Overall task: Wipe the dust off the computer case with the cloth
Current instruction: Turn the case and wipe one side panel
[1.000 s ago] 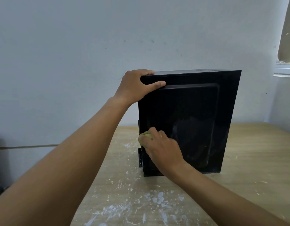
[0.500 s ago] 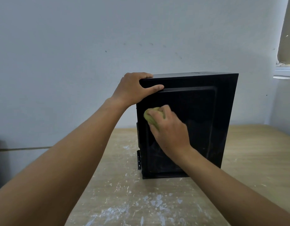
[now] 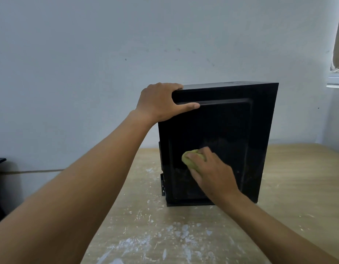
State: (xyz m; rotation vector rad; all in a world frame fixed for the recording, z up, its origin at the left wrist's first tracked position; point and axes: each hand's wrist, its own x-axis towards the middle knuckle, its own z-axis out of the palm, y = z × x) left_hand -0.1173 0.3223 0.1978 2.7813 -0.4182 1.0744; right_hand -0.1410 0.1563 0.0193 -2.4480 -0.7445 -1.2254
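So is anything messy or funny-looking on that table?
Yes: white flecks and smears are scattered over the wooden table in front of the computer case, like dried paint or plaster; I can't tell which. The case itself stands upright, the left hand gripping its top corner and the right hand pressing the cloth on its side.

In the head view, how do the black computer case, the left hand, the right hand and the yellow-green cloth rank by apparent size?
1. the black computer case
2. the left hand and the right hand: they look alike, so they are not ranked
3. the yellow-green cloth, partly hidden under the right hand
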